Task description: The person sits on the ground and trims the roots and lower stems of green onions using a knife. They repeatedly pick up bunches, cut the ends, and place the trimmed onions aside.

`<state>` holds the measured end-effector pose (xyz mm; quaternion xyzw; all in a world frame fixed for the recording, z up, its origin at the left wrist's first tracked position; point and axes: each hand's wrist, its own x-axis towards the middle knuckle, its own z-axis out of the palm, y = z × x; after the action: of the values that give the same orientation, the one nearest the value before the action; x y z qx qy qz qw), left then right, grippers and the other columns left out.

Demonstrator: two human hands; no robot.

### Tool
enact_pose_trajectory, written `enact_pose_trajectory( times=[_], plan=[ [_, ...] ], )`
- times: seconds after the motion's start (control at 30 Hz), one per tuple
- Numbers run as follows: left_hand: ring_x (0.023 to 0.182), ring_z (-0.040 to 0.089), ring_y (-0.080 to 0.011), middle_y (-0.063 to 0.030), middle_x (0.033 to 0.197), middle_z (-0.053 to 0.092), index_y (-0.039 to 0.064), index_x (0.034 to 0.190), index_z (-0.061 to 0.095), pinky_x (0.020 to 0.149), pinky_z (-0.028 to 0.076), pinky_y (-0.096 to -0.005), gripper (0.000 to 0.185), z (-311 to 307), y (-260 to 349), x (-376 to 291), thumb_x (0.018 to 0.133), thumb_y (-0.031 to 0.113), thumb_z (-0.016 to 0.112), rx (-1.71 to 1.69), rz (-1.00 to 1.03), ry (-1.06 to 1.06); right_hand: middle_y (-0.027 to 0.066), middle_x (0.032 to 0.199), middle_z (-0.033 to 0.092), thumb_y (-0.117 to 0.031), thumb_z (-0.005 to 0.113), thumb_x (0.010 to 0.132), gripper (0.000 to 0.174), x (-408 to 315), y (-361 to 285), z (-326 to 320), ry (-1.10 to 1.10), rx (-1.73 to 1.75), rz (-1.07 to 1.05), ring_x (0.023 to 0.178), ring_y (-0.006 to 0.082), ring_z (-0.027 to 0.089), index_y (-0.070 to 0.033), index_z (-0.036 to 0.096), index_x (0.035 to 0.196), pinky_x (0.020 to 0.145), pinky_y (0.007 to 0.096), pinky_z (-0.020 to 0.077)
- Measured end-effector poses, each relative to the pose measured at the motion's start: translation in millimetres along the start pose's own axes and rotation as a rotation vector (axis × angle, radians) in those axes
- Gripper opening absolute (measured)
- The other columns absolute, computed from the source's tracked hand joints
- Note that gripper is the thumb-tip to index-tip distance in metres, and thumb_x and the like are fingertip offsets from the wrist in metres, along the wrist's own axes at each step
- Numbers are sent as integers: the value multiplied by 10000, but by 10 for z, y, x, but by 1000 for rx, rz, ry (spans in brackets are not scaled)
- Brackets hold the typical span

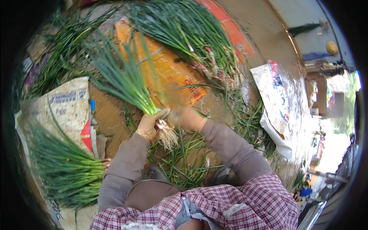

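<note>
A bunch of green onions [135,89] is held in my gloved left hand [150,123], gripped near the white bases, with the pale roots hanging towards me. My right hand [187,116] is blurred just to the right of the bases; its fingers and anything in them cannot be made out. Beyond my hands, a large heap of green onions [195,37] lies partly over an orange printed sack [169,72], roots towards the right. At the left, a pile of green onions [69,166] with reddish bases rests on a white woven sack [67,100].
Loose green leaves [184,161] lie on the brown ground between my boots. More long leaves [60,60] spread at the upper left. A white plastic sack [273,100] lies at the right, near wet ground. Red sheeting [230,28] runs behind the large heap.
</note>
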<state>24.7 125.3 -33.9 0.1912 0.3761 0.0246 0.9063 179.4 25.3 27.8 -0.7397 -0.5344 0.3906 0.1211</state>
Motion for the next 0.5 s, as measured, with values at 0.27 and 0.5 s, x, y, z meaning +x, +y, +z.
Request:
enact_pose_trajectory(
  times=[0.27,0.5],
  plan=[
    [665,587,-156,-49,767,588,1,891,590,583,488,-276,133,99,31,9,813,108,582,17,-12,15,178,1114,578,-450,451,903,451,277,105,-56,56,425,-40,1034,319,548,-59,568,1094,854,395,444],
    [584,544,-80,18,728,580,70,919,581,520,476,-187,156,186,39,-162,903,224,561,-216,-16,94,157,785,614,-323,505,873,310,229,4,263,149,165,-70,754,340,582,-32,592,810,656,436,437]
  ],
)
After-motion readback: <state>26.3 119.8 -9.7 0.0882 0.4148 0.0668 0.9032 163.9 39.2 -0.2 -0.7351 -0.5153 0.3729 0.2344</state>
